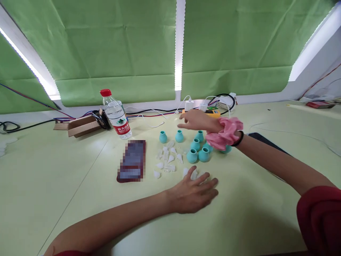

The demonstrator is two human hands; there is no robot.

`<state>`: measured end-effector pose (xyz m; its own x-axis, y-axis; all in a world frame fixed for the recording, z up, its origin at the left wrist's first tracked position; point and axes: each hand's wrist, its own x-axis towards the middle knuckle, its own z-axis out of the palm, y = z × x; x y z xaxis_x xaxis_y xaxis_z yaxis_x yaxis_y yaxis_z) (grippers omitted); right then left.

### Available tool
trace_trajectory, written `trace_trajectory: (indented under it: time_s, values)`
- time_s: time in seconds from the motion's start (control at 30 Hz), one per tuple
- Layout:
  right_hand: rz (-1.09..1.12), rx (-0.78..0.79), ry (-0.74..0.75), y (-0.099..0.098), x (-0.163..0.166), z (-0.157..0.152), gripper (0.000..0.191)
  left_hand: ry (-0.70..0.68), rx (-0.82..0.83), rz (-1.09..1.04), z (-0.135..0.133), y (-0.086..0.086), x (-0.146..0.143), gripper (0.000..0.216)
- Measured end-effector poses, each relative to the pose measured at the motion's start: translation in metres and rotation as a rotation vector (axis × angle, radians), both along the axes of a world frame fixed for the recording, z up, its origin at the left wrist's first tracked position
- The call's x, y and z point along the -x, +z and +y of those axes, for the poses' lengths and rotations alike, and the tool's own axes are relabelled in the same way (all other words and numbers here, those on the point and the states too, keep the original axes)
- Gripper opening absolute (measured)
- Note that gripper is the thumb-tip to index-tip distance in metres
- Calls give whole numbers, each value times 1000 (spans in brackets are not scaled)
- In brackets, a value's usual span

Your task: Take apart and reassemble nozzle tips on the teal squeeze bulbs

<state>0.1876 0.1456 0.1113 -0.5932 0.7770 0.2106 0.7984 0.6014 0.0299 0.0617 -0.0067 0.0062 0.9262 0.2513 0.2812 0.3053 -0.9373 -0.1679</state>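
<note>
My left hand (195, 193) lies low over the near part of the table, its fingers spread. Small translucent plastic pieces (194, 174) show just beyond its fingertips, some partly covered by the fingers. Farther back, my right hand (199, 121) hovers above the far turquoise pots, thumb and forefinger apart and nothing visible in it. Several small turquoise round-bellied pots (204, 154) with open necks stand below my right wrist. One turquoise pot (163, 137) stands apart at the left. More translucent cones and tubes (170, 159) lie scattered between the pots and my left forearm.
A phone (131, 161) lies left of the plastic pieces. Behind it stands a water bottle (117, 117) with a red cap, beside an open cardboard box (84, 126). Cables and white chargers (189, 105) run along the back. A dark flat device (266, 142) lies partly behind my right forearm.
</note>
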Motion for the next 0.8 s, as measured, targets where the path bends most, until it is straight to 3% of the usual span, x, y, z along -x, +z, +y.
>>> trace_trajectory:
  time_s: [0.13, 0.3, 0.4, 0.5, 0.57, 0.7, 0.8]
  values:
    - [82, -125, -99, 19, -51, 0, 45, 38, -68, 82, 22, 2, 8, 28]
    - [48, 120, -181, -3, -104, -2, 61, 120, -140, 67, 36, 3, 32, 24]
    - [55, 239, -165, -19, -112, -3, 50, 107, -168, 35, 43, 0, 39, 18]
    - [76, 256, -130, -21, -110, -7, 30, 136, -177, -10, 49, -4, 39, 15]
    - [101, 195, -141, -14, -105, -12, 26, 163, -181, -47, 52, -6, 38, 15]
    - [345, -128, -171, 14, -88, -37, 25, 190, -188, -177, 56, -3, 39, 13]
    - [559, -220, 0, 33, -67, -73, 23, 182, -187, -314, 51, 6, 44, 3]
